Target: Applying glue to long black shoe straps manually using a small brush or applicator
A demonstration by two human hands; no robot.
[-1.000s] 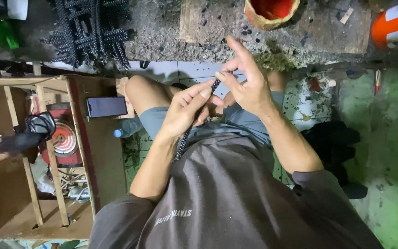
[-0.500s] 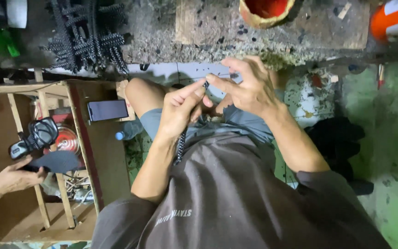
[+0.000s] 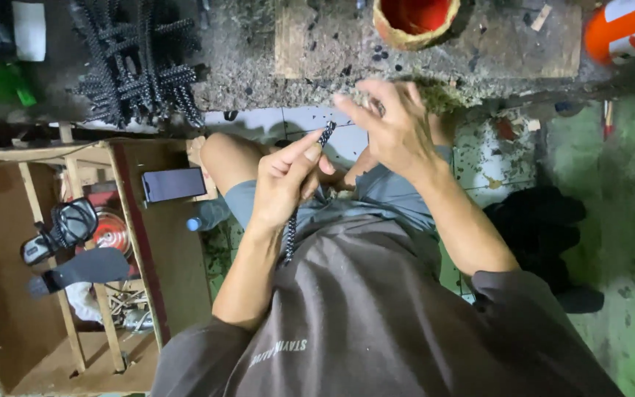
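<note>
I sit looking down at my lap in a grey shirt and shorts. My left hand (image 3: 286, 180) pinches a dark beaded chain (image 3: 289, 237); its top end pokes out above my thumb and the rest hangs down past my wrist. My right hand (image 3: 393, 126) hovers just right of the chain's top end, fingers spread and bent, apart from it, with nothing visibly in its grasp. Ahead of both hands lies a rough stone work slab (image 3: 310, 51) with small dark beads scattered on it.
A heap of dark chains (image 3: 135, 62) lies at the slab's left. A red-lined bowl (image 3: 414, 20) stands at the top, an orange-and-white can (image 3: 622, 33) at the top right. At left a wooden crate (image 3: 75, 257) carries a phone (image 3: 174, 184), sandals (image 3: 71, 246) and a bottle (image 3: 201, 217).
My right hand has let go of the chain's end and lifted up and to the right. Another person's hand at the left, seen by the crate, has withdrawn and left the sandals there.
</note>
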